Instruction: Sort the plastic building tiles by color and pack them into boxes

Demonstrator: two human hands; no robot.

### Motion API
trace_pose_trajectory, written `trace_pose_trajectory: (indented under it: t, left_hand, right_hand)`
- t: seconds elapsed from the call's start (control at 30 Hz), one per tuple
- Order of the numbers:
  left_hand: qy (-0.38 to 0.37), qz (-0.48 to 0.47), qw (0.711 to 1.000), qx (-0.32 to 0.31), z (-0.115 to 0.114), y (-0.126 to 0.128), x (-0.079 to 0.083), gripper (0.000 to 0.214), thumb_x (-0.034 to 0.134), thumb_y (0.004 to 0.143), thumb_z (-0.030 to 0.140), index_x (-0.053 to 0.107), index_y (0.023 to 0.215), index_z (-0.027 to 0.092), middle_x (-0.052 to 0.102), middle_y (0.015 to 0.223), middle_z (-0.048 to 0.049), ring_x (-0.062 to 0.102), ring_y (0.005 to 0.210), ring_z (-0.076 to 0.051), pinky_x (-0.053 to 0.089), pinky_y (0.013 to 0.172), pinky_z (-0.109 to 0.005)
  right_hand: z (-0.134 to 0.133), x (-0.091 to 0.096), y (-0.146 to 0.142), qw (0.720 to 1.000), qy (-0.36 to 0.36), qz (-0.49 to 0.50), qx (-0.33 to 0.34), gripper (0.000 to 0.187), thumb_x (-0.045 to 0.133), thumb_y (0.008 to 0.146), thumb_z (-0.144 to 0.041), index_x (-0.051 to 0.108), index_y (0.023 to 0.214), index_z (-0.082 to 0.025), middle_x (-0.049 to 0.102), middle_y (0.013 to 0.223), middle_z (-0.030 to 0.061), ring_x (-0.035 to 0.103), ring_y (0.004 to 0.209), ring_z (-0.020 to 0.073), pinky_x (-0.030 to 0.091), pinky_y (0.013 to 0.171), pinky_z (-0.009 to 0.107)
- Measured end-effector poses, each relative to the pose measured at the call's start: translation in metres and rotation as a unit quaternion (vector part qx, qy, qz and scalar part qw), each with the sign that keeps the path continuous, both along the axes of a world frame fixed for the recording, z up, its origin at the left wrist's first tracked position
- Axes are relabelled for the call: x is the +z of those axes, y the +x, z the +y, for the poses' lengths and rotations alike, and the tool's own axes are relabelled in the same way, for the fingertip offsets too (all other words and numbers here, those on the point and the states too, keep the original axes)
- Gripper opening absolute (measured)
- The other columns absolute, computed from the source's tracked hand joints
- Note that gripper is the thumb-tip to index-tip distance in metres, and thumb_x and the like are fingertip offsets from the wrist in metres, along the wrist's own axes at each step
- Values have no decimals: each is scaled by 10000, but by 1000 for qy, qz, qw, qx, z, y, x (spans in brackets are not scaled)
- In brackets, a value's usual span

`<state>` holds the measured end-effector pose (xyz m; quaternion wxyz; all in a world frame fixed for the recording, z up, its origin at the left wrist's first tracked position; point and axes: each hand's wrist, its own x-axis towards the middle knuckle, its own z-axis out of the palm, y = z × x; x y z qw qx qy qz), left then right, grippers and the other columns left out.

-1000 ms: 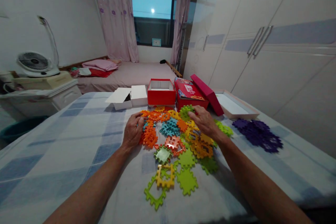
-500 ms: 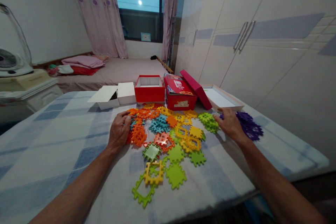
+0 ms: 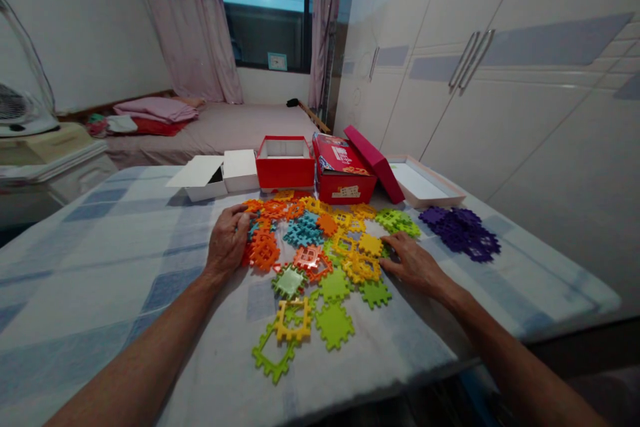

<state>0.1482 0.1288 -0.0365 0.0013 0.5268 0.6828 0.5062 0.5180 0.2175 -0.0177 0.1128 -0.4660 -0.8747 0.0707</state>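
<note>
A heap of interlocking plastic tiles (image 3: 320, 250) in orange, yellow, green and teal lies on the checked tablecloth (image 3: 100, 260). My left hand (image 3: 227, 240) rests palm down on the orange tiles (image 3: 264, 250) at the heap's left edge, fingers curled over them. My right hand (image 3: 413, 263) lies flat at the heap's right edge, its fingertips touching the yellow and green tiles (image 3: 367, 267). A small separate pile of light green tiles (image 3: 397, 221) sits just beyond that hand. A pile of purple tiles (image 3: 463, 232) lies further right.
Behind the heap stand an open red box (image 3: 285, 163), a red printed box (image 3: 343, 177) with its lid (image 3: 373, 163) leaning on it, a white box (image 3: 220, 173) and a shallow white tray (image 3: 425, 183). Wardrobe doors (image 3: 500, 93) rise on the right. The table edge is near me.
My right hand has come back from the purple pile on the right to the heap's right edge. My left hand stays on the orange tiles.
</note>
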Motion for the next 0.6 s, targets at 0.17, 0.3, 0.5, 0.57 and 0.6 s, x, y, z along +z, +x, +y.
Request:
trace_pose_trajectory:
  t: [0.17, 0.3, 0.5, 0.57, 0.6]
  left_hand:
    - [-1, -2, 1000, 1, 0, 1, 0, 399, 348, 882, 423, 667, 847, 186, 588, 1124, -86, 542, 1075, -224, 390, 1015, -358]
    - [-5, -2, 1000, 7, -1, 1, 0, 396, 345, 876, 423, 663, 841, 189, 592, 1124, -79, 543, 1072, -221, 390, 1015, -355]
    - [-2, 6, 1000, 2, 1, 0, 0, 410, 333, 883, 426, 662, 839, 185, 592, 1122, -91, 541, 1072, -224, 387, 1015, -370]
    - [0, 4, 1000, 3, 1, -1, -1, 405, 336, 883, 422, 662, 829, 187, 594, 1121, -94, 540, 1075, -226, 392, 1011, -370]
    - [1, 2, 1000, 2, 2, -1, -1, 401, 339, 882, 421, 661, 830, 188, 595, 1122, -93, 540, 1076, -226, 395, 1008, -369]
  right_hand:
    - [-4, 3, -5, 1000, -26, 14, -4, 341, 594, 736, -356, 539, 1008, -158, 582, 934, 69, 557, 788, 186, 439, 677, 289]
    - [-5, 13, 2, 998, 55, -2, 2, 342, 586, 736, -308, 524, 1040, -165, 602, 984, 98, 571, 859, 223, 441, 737, 319]
    - [29, 32, 25, 982, 161, -71, -61, 368, 595, 769, -369, 544, 1055, -143, 616, 1016, 134, 581, 931, 286, 446, 766, 380]
    - [45, 34, 28, 979, 164, -73, -100, 369, 579, 783, -369, 550, 1064, -131, 620, 1018, 141, 583, 940, 286, 447, 774, 384]
    - [52, 35, 27, 976, 171, -72, -116, 380, 567, 792, -367, 551, 1083, -123, 619, 1036, 153, 580, 951, 290, 447, 781, 391]
